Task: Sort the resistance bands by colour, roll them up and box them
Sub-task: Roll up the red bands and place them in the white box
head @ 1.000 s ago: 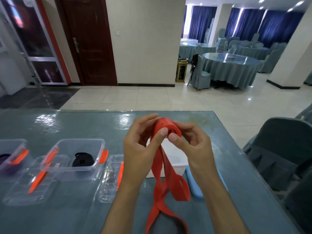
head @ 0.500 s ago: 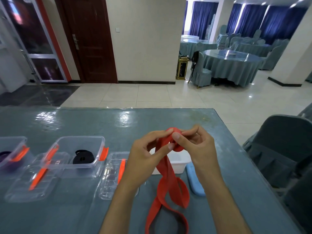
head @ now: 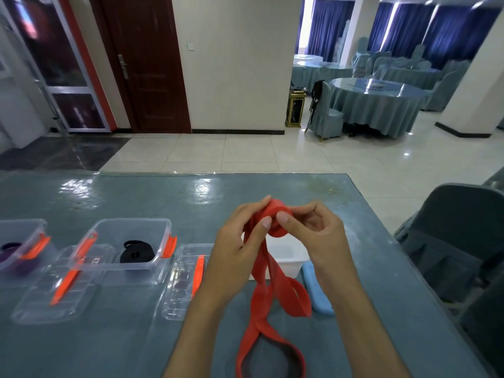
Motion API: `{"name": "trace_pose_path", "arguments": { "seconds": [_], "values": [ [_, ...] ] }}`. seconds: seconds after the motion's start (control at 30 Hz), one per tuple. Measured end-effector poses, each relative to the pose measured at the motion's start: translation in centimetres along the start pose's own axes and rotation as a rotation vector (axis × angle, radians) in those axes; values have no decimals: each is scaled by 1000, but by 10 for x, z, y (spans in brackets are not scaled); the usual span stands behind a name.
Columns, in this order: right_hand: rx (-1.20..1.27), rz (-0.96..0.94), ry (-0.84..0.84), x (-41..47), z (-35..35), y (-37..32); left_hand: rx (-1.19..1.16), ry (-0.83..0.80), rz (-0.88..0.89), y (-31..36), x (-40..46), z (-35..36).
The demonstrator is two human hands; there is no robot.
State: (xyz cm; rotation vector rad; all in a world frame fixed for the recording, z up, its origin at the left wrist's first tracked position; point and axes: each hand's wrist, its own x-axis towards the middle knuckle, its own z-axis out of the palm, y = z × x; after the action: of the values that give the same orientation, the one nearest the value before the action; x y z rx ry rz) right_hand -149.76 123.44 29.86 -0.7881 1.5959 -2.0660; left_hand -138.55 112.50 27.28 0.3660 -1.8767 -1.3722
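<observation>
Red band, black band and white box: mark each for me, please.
red band (head: 275, 223), head view, on the rolled coil.
black band (head: 137, 254), head view, middle of the coiled roll.
white box (head: 283, 261), head view, on its front wall.

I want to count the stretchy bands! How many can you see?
3. A red band held in both hands, partly rolled; a black band rolled in the middle clear box; a purple band in the far-left box, partly cut off. More may be hidden.

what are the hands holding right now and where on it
Both hands grip the red resistance band at its rolled-up top end: left hand and right hand pinch the small coil between thumbs and fingers, while the unrolled rest hangs down to the table.
</observation>
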Motion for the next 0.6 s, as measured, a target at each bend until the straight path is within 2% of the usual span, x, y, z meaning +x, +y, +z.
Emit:
{"name": "trace_pose_path", "arguments": {
  "seconds": [0.1, 0.27, 0.47, 0.6],
  "values": [
    [-28, -3, -59, 2, -10, -3, -17, -44, -10, 3, -2, -2],
    [33, -97, -25, 1, -10, -7, -183, -60, -115, 11, 4, -1],
    [72, -116, -74, 4, -9, -9, 20, -75, 56, 18, 17, -13],
    [39, -201, -39, 12, 0, -25, -175, 70, 30, 26, 23, -5]
  ]
}}
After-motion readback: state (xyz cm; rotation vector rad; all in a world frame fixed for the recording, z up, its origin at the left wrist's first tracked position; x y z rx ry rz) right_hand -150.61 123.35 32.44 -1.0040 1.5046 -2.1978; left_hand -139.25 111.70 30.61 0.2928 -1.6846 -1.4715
